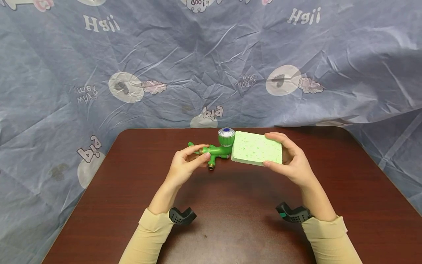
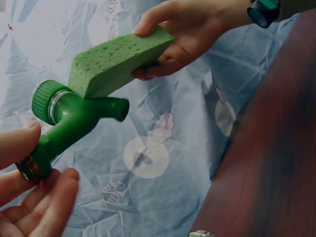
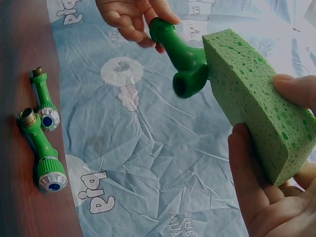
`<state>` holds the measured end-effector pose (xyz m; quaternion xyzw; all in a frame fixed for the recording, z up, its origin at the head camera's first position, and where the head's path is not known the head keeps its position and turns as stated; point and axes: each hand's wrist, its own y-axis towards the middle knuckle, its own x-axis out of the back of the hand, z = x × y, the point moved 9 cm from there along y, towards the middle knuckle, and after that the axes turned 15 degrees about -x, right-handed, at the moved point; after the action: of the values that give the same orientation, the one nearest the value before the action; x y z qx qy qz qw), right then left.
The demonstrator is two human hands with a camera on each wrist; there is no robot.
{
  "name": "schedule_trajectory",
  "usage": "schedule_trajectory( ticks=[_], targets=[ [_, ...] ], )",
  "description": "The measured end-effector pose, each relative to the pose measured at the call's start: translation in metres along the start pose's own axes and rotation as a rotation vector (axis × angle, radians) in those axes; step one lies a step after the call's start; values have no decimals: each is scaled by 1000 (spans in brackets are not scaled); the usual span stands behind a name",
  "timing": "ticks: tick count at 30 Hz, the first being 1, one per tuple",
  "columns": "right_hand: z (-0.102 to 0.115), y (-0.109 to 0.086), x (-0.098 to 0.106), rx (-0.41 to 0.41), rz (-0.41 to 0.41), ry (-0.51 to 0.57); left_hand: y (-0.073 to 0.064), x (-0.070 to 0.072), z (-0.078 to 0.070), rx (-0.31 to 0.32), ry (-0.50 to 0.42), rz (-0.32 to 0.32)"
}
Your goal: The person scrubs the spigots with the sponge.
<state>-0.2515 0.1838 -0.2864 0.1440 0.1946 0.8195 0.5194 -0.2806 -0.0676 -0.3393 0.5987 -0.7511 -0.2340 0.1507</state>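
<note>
My left hand [image 1: 183, 164] pinches a green faucet [image 1: 218, 150] by its brass-threaded end, between thumb and fingers. The faucet has a ribbed round knob with a silver, blue-centred cap, and a short spout [image 2: 118, 108] shows in the left wrist view. From the other side, my right hand [image 1: 294, 162] grips a pale green sponge [image 1: 257, 147], thumb on one face and fingers on the other. The sponge is a thick, pitted block. Its far end meets the faucet's body beside the knob, and in the right wrist view it hides that part.
Two more green faucets, one smaller in view [image 3: 42, 91] and one closer [image 3: 43, 153], are on the dark red-brown table [image 1: 132, 205]. From the head they are mostly hidden behind the held things. A wrinkled blue printed cloth [image 1: 184, 73] hangs behind the table.
</note>
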Motion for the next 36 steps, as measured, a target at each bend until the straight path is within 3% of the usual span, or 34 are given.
schedule_trajectory(
  ticks=[7, 19, 28, 33, 36],
  targets=[
    [-2, 1, -1, -22, -7, -11, 1, 3, -4, -77, -78, -71],
    [0, -2, -12, 15, 57, -18, 0, 4, -2, -65, -143, -155],
    [-3, -1, -31, -5, 131, -163, -1, 2, 0, -67, -134, -175],
    [-1, -1, -22, 8, 103, -93, 0, 4, -2, -77, -150, -183],
    [-4, 0, -25, -24, 112, -59, 0, 3, -1, -73, -158, -183]
  ],
)
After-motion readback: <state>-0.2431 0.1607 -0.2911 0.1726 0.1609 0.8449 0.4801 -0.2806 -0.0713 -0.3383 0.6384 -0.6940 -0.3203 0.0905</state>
